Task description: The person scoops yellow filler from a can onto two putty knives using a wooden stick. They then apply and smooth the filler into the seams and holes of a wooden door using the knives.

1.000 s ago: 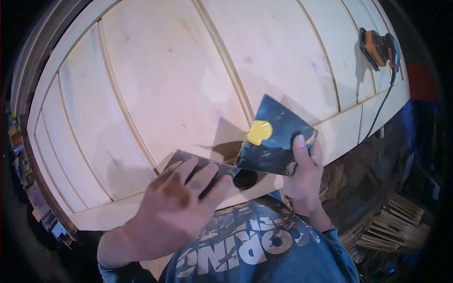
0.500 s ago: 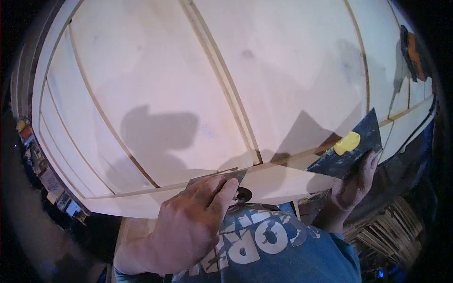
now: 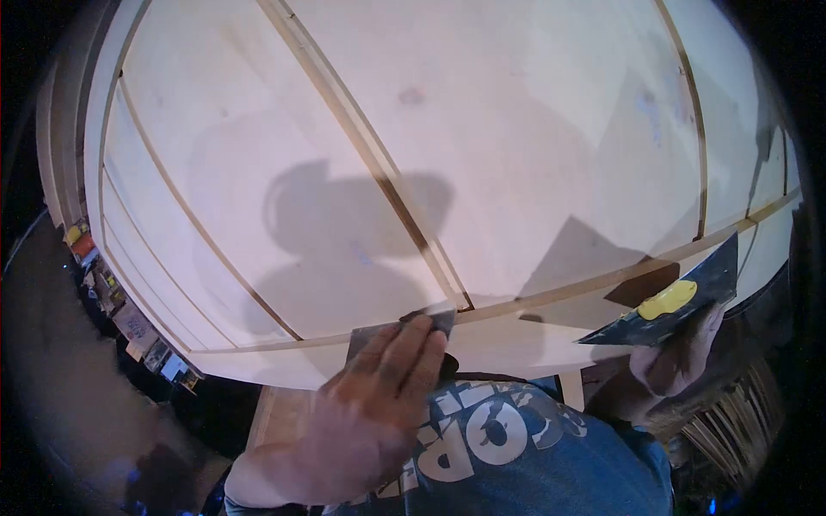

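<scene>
My left hand [image 3: 387, 370] grips a flat grey scraper blade [image 3: 366, 340], its fingers pressed over the blade at the panel's near edge strip. The blade meets the pale wooden panel [image 3: 361, 284] beside the foot of a raised double strip [image 3: 387, 181]. On the right, my right hand [image 3: 675, 357] supports a dark, square-cornered plate [image 3: 718, 271] from below, tilted beside the panel's edge. A blob of yellow paste [image 3: 668, 299] sits on that plate. Most of the right-hand fingers are hidden beneath it.
Thin brown strips [image 3: 185, 206] run across the panel. Shadows of my head and the plate fall on it. A stack of thin wooden pieces [image 3: 731, 421] stands at lower right. Assorted small items [image 3: 133, 327] lie beyond the left edge. My blue shirt [image 3: 551, 456] is close to the panel.
The view has shifted, so the panel's strips appear farther left at the top. My left-hand fingers now lie flatter over the blade. The right-hand plate appears lower and more tilted.
</scene>
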{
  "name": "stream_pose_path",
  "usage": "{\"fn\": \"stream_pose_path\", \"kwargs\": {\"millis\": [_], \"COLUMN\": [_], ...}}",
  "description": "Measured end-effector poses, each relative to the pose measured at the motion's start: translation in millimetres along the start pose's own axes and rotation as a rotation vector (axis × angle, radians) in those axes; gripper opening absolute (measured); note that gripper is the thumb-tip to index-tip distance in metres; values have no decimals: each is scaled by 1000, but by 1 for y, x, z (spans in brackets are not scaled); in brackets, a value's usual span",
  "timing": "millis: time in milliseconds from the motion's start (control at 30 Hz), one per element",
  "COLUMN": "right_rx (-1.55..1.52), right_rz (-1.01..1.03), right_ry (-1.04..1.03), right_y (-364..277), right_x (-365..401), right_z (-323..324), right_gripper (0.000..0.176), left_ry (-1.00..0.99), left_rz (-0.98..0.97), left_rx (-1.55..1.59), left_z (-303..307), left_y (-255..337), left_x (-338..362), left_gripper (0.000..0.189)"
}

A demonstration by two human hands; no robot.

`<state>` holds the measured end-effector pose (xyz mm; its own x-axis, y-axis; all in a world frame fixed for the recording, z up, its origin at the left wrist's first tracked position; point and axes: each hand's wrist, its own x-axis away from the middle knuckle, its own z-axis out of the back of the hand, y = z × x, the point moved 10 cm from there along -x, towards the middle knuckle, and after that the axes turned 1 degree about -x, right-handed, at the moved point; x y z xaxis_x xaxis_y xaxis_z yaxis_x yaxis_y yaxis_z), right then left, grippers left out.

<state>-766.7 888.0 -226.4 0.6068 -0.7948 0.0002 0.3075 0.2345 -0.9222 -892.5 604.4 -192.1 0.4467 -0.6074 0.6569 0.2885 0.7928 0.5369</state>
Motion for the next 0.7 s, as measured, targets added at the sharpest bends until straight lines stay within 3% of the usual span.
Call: {"fn": "stream_pose_path", "kwargs": {"millis": [33, 67, 133, 233, 267, 333, 400, 467, 533, 567, 600, 633, 700], "right_rx": [-27, 152, 165, -499, -819, -1155, -1182, -214, 310, 351, 297, 242, -54], "right_rz": [-10, 226, 256, -218, -290, -367, -390, -65, 289, 483, 465, 447, 70], "right_ry": [15, -93, -158, -181, -295, -382, -327, -186, -190, -274, -279, -282, -177], "right_y": [2, -20, -24, 16, 11, -3, -5, -2, -29, -48, -48, -48, -9], "right_x": [1, 0, 3, 4, 5, 6, 6, 4, 7, 8, 8, 8, 10], "right_z": [0, -13, -17, -23, -40, -57, -55, -20, -19, -31, -30, -28, -10], "right_gripper": [56, 55, 51, 44, 42, 41, 42, 42, 44, 46, 47, 49, 50], "left_ry": [15, -7, -55, -60, -110, -157, -205, -238, -187, -163, -45, -63, -97], "left_rz": [-36, -31, -25, 4, 9, -13, -15, 6, 11, 7, -123, -146, -191], "left_rx": [-30, -12, 32, 161, 201, 259, 316, 369, 215, 138, -7, -101, -297], "left_z": [-1, -1, 4, 11, 14, 15, 18, 26, 45, 52, 61, 56, 48], "left_y": [5, 4, 2, -7, -7, -12, -18, -24, -22, -21, -5, 2, 17], "left_x": [0, 0, -2, -14, -18, -23, -21, -19, -17, -17, -20, -22, -27], "left_gripper": [41, 41, 40, 34, 33, 33, 32, 30, 26, 24, 21, 20, 17]}}
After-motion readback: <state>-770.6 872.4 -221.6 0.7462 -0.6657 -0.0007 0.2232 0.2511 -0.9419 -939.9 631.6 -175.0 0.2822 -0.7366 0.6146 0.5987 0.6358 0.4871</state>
